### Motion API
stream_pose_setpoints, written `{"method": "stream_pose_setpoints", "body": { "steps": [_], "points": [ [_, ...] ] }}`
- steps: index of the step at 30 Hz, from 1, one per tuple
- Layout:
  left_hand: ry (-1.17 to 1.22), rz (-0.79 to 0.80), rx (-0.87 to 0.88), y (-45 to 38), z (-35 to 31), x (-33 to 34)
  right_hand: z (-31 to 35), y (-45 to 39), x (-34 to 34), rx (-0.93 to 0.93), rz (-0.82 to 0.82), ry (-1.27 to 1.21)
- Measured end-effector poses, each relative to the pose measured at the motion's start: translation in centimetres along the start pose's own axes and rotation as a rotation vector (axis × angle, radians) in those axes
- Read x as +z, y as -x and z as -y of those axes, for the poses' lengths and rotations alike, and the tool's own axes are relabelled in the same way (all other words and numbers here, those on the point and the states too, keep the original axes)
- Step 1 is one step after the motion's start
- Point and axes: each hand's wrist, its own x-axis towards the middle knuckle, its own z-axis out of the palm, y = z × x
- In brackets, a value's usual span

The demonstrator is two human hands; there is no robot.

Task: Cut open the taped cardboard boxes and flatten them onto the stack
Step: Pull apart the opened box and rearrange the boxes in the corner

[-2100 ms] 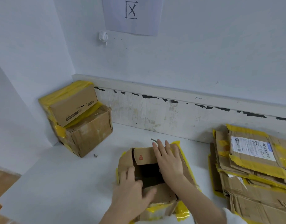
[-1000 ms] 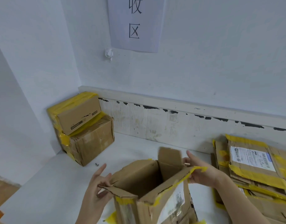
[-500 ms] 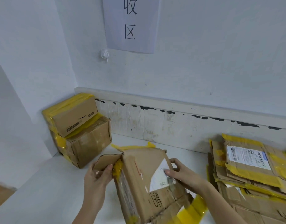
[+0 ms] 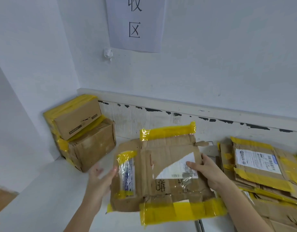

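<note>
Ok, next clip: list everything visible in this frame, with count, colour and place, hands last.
flattened box: one, brown with yellow tape, held over the table centre
taped boxes: two, brown with yellow tape, stacked in the left corner
stack of flattened cardboard: one pile, brown and yellow, right side
table: one, white
paper sign: one, white with black characters, on the wall
left hand: at the flattened box's left edge, blurred
right hand: gripping its right edge
</note>
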Motion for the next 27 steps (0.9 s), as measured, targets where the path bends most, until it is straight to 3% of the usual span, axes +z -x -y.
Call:
{"method": "stream_pose_setpoints", "body": {
  "steps": [2, 4, 7, 12, 19, 23, 27],
  "points": [
    [-0.154, 0.167, -0.121, 0.2, 0.8, 0.4, -0.1, 0.0, -0.3, 0.01, -0.025, -0.015],
    [-0.294, 0.23, -0.125, 0.5, 1.0, 0.9, -0.4, 0.4, -0.7, 0.014, -0.035, -0.027],
    [-0.307, 0.258, -0.001, 0.4, 0.9, 2.3, -0.8, 1.3, -1.8, 0.001, -0.062, -0.009],
    [-0.371, 0.444, 0.262, 0.4, -0.1, 8.0, -1.2, 4.0, -5.9, -0.052, -0.217, 0.042],
    [-0.524, 0.806, 0.439, 1.4, -0.9, 21.2, 0.5, 9.7, -16.5, -0.178, -0.56, 0.43],
    [-0.522, 0.812, 0.603, 2.7, -1.5, 29.4, 3.4, 10.3, -22.2, -0.222, -0.742, 0.628],
    [-0.558, 0.794, 0.626, 3.5, -0.3, 35.6, 5.5, 8.0, -26.8, -0.13, -0.865, 0.739]
  ]
}}
